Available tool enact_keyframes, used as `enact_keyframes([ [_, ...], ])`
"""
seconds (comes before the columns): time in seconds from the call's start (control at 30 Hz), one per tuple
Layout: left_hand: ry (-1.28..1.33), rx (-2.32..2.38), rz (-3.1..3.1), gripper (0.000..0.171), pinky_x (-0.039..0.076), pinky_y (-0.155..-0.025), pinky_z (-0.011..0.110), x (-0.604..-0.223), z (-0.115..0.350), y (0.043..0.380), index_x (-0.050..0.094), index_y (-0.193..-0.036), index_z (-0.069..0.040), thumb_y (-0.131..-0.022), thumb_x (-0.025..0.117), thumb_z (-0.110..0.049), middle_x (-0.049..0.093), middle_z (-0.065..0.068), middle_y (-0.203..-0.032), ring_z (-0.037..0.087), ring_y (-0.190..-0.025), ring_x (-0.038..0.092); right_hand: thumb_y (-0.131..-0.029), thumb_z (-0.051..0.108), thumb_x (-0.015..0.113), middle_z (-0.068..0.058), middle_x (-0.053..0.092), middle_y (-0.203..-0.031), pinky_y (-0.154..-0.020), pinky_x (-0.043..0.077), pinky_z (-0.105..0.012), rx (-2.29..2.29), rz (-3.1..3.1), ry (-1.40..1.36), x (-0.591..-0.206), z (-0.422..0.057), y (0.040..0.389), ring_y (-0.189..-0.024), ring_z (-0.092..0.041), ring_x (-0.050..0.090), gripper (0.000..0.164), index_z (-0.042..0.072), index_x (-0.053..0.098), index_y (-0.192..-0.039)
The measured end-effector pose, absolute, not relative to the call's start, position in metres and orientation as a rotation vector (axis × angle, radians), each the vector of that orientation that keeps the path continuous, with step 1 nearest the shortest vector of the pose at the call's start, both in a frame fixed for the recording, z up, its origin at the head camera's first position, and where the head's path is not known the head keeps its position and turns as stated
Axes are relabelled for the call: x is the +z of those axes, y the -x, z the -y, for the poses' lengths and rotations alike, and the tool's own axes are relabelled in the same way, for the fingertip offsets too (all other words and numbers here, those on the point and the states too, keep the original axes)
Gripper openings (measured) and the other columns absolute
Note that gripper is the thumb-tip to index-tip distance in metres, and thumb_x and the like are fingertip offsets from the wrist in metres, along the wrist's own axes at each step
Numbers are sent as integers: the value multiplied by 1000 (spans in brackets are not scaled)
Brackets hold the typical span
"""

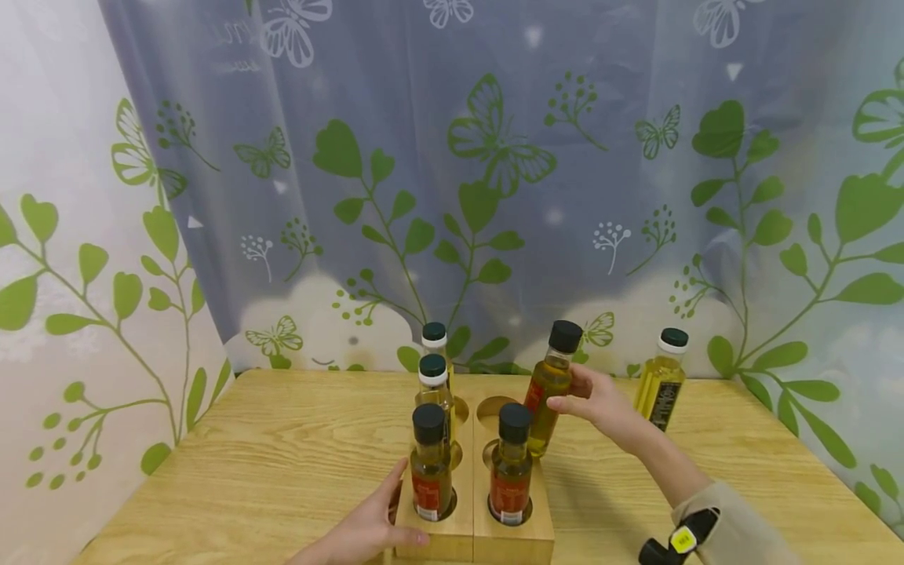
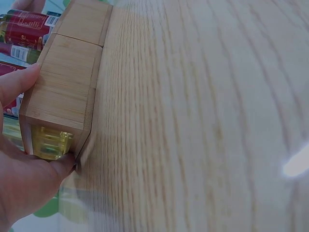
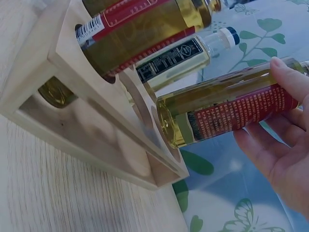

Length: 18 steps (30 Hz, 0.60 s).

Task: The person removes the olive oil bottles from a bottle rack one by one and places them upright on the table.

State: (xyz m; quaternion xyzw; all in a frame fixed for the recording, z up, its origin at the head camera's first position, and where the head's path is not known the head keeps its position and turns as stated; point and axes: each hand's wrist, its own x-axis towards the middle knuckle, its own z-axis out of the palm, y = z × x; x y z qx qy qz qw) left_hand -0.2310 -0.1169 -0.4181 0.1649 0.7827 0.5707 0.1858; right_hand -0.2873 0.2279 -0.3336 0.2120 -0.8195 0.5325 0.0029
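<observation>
My right hand [image 1: 600, 404] holds an oil bottle [image 1: 547, 396] with a red label and black cap between thumb and fingers. The bottle leans, its base beside the holes in the right half of a wooden bottle rack [image 1: 434, 547]; in the right wrist view its base is near a far hole's rim. My left hand [image 1: 367, 519] grips the rack's near left corner. Similar red-label bottles stand in the near holes, one on the left [image 1: 429, 467] and one on the right [image 1: 510, 475]. Two green-capped bottles, a nearer one [image 1: 434, 378] and a farther one [image 1: 434, 339], stand behind the left one.
Another green-capped bottle [image 1: 660, 384] of yellow oil stands on the wooden table [image 1: 304, 439], right of the rack and behind my right forearm. A patterned curtain [image 1: 494, 235] hangs along the table's back edge. A black wrist device [image 1: 683, 540] sits at my right sleeve.
</observation>
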Motion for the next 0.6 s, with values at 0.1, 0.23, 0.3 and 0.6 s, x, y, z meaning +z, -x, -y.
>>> enact_keyframes([
  [0.1,-470,1615,-2196,104,23,-101,61,-418,117,231,-4,-144,8,-79,74,-15,13,43,-140,54,-128,20,-88,23,65,-21,52,-125,-87,47,-42,1679,2572,-637,-333,-234,286,-113,-35,51,62,-3,38,-137],
  [0.23,-478,1617,-2190,105,23,-101,60,-417,118,230,-4,-144,9,-79,74,-15,13,44,-140,54,-128,21,-87,25,65,-21,52,-125,-88,46,-43,1670,2587,-589,-333,-241,284,-114,-36,50,62,-3,39,-136],
  [0.3,-479,1619,-2185,105,24,-101,60,-418,118,230,-5,-144,9,-79,74,-15,14,43,-140,54,-128,22,-87,26,66,-21,53,-125,-89,45,-45,1658,2597,-575,-335,-246,282,-114,-36,50,62,-3,39,-136],
  [0.6,-523,1614,-2198,105,24,-101,59,-418,118,231,-5,-143,10,-79,74,-14,14,42,-141,52,-128,23,-88,26,65,-22,55,-122,-87,46,-47,1553,2619,-482,-339,-271,278,-111,-37,53,64,-4,37,-137],
])
